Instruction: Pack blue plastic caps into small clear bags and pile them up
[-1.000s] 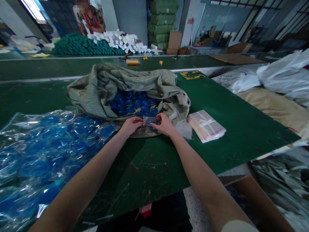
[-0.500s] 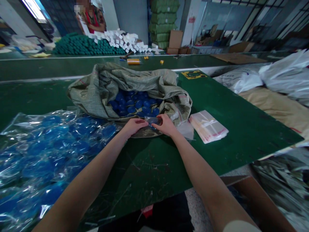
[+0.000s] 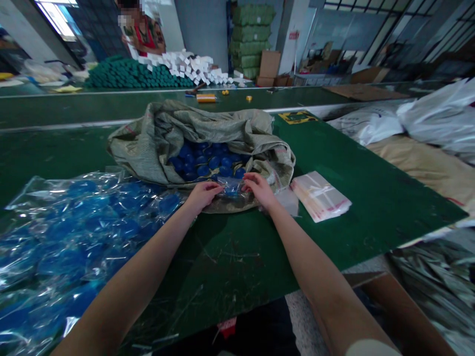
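A clear plastic bag (image 3: 232,187) with something blue inside is stretched between my two hands, over the front lip of the sack. My left hand (image 3: 205,194) pinches its left side. On the right side, my right hand (image 3: 259,189) grips it between thumb and fingers. Just behind is a grey-green woven sack (image 3: 137,148), its mouth open on many round blue pieces (image 3: 214,162). To the left lies a spread of clear bags holding blue pieces (image 3: 85,222). A tied stack of flat clear bags (image 3: 321,195) rests right of my right hand, with a loose clear bag (image 3: 288,200) beside it.
The green table (image 3: 371,198) ends in a slanted edge at the right, by large white sacks (image 3: 430,116). An open cardboard box (image 3: 404,306) stands low at my right. Across a second table, a person (image 3: 146,37) stands behind green and white piles. An orange tape roll (image 3: 206,98) lies there.
My hands have moved slightly apart, and the clear bag now shows flatter and wider between them. The view has tilted a little.
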Demonstrator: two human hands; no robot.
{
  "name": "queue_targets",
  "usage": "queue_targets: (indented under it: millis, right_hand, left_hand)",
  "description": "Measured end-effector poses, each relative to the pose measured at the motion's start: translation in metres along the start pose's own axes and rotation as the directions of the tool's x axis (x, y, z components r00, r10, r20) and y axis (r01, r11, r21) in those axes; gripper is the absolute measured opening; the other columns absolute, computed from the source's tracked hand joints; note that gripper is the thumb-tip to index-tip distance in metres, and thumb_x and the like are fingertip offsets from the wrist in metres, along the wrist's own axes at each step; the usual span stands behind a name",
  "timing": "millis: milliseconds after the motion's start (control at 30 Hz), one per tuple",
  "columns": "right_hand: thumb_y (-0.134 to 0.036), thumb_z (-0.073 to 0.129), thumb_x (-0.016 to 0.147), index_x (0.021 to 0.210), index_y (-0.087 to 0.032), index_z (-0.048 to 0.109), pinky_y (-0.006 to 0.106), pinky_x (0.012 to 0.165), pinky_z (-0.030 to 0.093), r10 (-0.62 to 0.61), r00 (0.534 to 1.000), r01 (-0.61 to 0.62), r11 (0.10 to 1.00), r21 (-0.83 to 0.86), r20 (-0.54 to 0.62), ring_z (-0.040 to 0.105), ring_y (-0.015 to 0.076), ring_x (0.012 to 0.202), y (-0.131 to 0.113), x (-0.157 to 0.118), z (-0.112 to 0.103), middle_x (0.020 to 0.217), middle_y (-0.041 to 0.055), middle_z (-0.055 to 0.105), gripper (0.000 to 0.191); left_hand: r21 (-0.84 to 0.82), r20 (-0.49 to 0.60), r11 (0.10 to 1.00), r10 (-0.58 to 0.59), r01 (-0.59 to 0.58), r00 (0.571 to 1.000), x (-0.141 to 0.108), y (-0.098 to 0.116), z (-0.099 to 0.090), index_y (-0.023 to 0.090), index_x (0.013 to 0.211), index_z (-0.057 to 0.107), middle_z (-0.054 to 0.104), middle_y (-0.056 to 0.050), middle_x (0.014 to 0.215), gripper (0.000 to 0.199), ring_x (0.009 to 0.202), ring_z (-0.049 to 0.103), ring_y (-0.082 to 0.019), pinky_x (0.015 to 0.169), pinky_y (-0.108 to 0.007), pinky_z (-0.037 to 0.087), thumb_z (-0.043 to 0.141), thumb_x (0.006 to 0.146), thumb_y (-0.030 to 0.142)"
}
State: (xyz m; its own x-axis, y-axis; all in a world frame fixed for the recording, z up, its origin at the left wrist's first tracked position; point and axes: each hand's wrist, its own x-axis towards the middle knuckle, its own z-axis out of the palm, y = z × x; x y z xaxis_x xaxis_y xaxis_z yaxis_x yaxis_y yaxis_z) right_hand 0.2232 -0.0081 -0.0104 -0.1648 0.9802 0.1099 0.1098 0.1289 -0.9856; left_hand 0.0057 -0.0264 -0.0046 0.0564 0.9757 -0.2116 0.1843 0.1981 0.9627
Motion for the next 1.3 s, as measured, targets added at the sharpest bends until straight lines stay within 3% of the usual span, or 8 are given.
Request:
queue_targets:
  millis: [133,267,367,667,867,1033,1300]
  right_hand:
    - [-0.032,0.053,0.079,0.098,-0.020,0.056,0.025,0.061,0.049,0.060,0.997,-0.053,0.986,0.157,-0.042,0.062,0.0110,0.066,0.002,0.004,-0.004,0.096,0.0040,0.064,0.023]
    - [-0.039,0.064,0.073,0.082,-0.018,0.061,0.025,0.059,0.047,0.044,0.998,-0.046,0.998,0.041,0.054,0.058,0.0116,0.061,-0.004,-0.003,-0.005,0.071,0.0008,0.063,0.023]
    - [-0.043,0.068,0.072,0.079,-0.018,0.063,0.025,0.057,0.045,0.062,0.993,-0.057,0.997,-0.057,0.097,0.055,0.0112,0.058,-0.012,-0.009,-0.003,0.063,-0.0007,0.061,0.026]
    - [-0.036,0.067,0.073,0.078,-0.017,0.067,0.024,0.055,0.042,0.045,0.995,-0.037,0.995,-0.087,0.090,0.052,0.0101,0.055,-0.017,-0.012,0.001,0.062,-0.0016,0.060,0.020]
    - [-0.034,0.069,0.068,0.072,-0.017,0.063,0.023,0.060,0.046,0.112,0.991,-0.122,0.975,0.184,0.068,0.056,0.0093,0.059,-0.001,-0.004,0.006,0.066,-0.0030,0.063,0.018]
    - [-0.034,0.074,0.069,0.076,-0.017,0.061,0.023,0.063,0.052,0.162,0.971,-0.213,0.923,0.320,0.178,0.064,0.0117,0.067,-0.001,-0.004,0.005,0.073,0.0003,0.066,0.022]
    - [-0.029,0.076,0.069,0.079,-0.014,0.068,0.022,0.063,0.053,0.171,0.959,-0.202,0.972,0.119,0.228,0.063,0.0101,0.064,-0.010,-0.008,-0.006,0.071,0.0033,0.070,0.020]
  left_hand:
    - [-0.184,0.004,0.983,0.026,-0.024,1.000,-0.001,0.001,-0.002,0.016,0.082,0.060,0.038,0.010,0.048,0.031,0.035,0.026,-0.002,0.035,-0.018,0.014,0.075,0.065,0.037]
    - [-0.237,-0.009,0.971,0.034,-0.035,0.999,-0.001,0.002,-0.002,0.016,0.083,0.059,0.036,0.010,0.048,0.035,0.034,0.026,-0.002,0.035,-0.018,0.015,0.076,0.064,0.039]
    - [-0.245,-0.012,0.969,0.039,-0.041,0.999,-0.002,0.002,-0.001,0.015,0.084,0.059,0.037,0.010,0.048,0.036,0.034,0.026,-0.001,0.035,-0.018,0.015,0.077,0.063,0.039]
    - [-0.130,-0.042,0.988,0.075,-0.080,0.996,-0.005,0.004,0.004,0.015,0.086,0.062,0.043,0.008,0.050,0.033,0.036,0.030,-0.002,0.036,-0.019,0.018,0.072,0.066,0.040]
    - [-0.044,-0.063,0.994,0.098,-0.101,0.993,-0.008,0.009,0.008,0.014,0.083,0.063,0.046,0.007,0.050,0.029,0.035,0.031,-0.003,0.035,-0.018,0.017,0.071,0.067,0.037]
    - [-0.115,-0.076,0.988,0.095,-0.103,0.993,-0.007,0.007,0.009,0.014,0.082,0.062,0.045,0.008,0.048,0.028,0.034,0.029,-0.003,0.035,-0.018,0.017,0.071,0.068,0.036]
    - [-0.149,-0.097,0.984,0.080,-0.094,0.992,-0.004,0.001,0.005,0.013,0.084,0.062,0.046,0.008,0.049,0.031,0.033,0.029,-0.002,0.034,-0.018,0.016,0.072,0.067,0.037]
